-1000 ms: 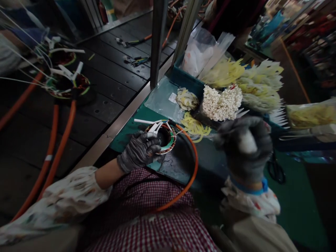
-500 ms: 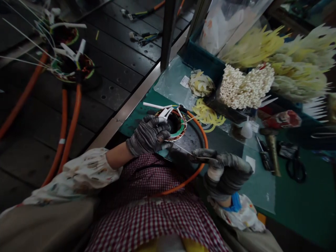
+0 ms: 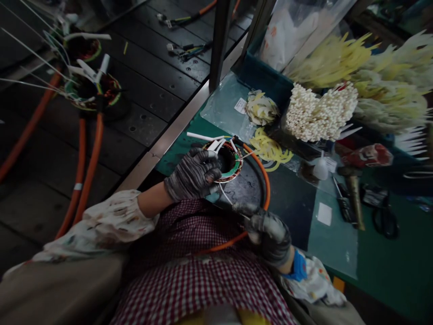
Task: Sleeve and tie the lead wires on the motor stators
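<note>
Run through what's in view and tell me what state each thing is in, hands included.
Wound ring, open in the middle, white sleeves sticking out
Left hand, gloved, curled over the ring's side
White cord, slightly bowed
Right hand, gloved, fingers closed on the cord
Orange cable, bent in a curve
Yellow strips, heaped loosely
Hammer, lying down, unheld
Teal bin, filled

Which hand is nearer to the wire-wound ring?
Left: the left hand holds the wire-wound ring at its left side; the right hand is apart, toward the picture's lower right.
</note>
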